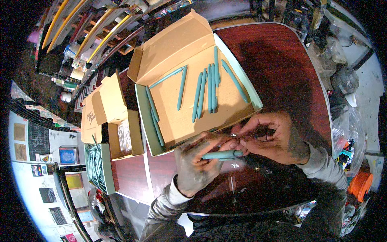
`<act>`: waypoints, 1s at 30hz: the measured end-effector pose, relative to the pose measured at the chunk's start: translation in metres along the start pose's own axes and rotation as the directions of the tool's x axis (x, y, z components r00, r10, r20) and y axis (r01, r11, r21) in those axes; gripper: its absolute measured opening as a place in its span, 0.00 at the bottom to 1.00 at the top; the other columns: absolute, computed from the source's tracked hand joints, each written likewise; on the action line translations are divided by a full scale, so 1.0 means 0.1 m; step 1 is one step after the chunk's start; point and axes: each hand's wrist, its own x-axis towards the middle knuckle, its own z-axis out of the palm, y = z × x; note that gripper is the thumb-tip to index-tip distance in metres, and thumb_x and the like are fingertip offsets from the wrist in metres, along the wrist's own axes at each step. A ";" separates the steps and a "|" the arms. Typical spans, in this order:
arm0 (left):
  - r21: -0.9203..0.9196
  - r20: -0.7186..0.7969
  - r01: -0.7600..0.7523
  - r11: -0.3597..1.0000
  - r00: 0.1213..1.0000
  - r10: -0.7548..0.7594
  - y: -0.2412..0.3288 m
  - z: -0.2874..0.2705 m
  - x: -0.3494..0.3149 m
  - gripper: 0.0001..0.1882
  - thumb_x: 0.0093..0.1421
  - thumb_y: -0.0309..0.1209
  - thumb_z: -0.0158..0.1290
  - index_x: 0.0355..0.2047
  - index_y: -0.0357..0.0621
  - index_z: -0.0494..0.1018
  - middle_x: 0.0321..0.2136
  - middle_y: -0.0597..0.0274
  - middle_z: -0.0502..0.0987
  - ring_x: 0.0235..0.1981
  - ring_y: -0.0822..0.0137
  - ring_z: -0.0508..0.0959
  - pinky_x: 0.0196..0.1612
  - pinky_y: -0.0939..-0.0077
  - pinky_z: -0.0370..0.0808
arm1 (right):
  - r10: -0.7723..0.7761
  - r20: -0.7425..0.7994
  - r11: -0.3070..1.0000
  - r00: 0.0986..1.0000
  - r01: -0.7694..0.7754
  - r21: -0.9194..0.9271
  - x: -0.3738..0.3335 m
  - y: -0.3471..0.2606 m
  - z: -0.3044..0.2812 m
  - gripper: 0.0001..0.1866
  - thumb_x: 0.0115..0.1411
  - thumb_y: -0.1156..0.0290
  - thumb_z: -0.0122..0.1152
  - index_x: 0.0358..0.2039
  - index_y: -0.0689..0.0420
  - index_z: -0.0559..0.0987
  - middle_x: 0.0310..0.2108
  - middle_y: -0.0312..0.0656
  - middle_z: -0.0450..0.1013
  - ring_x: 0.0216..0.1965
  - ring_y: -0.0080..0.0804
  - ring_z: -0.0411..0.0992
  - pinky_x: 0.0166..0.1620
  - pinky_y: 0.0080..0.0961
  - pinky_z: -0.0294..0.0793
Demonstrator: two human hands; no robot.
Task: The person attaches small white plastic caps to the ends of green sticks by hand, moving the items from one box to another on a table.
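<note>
Fitting a tip into one teal pen barrel (221, 155).
My left hand (197, 163) grips it; right hand (274, 139) pinches a small metal part (234, 135) — next I seat it squarely.

Both our forearms come up from the lower edge in grey sleeves and meet at the middle. Our grime-darkened left hand (197, 161) lies back upward, fingers curled closed in a grip. Our right hand (274, 139) reaches in from the right, its fingertips (238, 139) pinched together against the left hand's fingers.
</note>
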 end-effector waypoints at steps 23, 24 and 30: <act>-0.226 0.301 0.024 0.974 0.953 0.046 -0.25 0.02 -0.15 0.28 0.41 0.27 0.62 0.47 0.57 0.79 0.38 0.66 0.80 0.31 0.59 0.82 0.33 0.65 0.80 | 0.172 0.045 0.976 0.984 -0.164 -0.141 -0.03 0.10 -0.10 0.17 0.47 0.71 0.80 0.33 0.60 0.79 0.27 0.38 0.80 0.29 0.23 0.78 0.32 0.19 0.75; -0.298 0.306 0.103 0.949 0.952 -0.008 -0.23 0.04 -0.19 0.28 0.41 0.26 0.61 0.47 0.57 0.79 0.39 0.66 0.80 0.31 0.58 0.82 0.33 0.65 0.81 | 0.200 0.071 0.978 0.977 -0.196 -0.065 -0.04 0.12 -0.11 0.16 0.49 0.72 0.78 0.34 0.60 0.80 0.29 0.39 0.80 0.30 0.24 0.78 0.34 0.20 0.76; -0.251 0.199 -0.049 0.967 0.975 0.101 -0.18 -0.02 -0.09 0.26 0.42 0.24 0.60 0.45 0.55 0.79 0.38 0.64 0.81 0.30 0.58 0.82 0.30 0.65 0.81 | 0.385 0.229 0.923 0.894 -0.376 -0.081 0.04 0.09 -0.25 0.13 0.53 0.66 0.74 0.35 0.60 0.83 0.34 0.42 0.81 0.35 0.26 0.79 0.37 0.24 0.78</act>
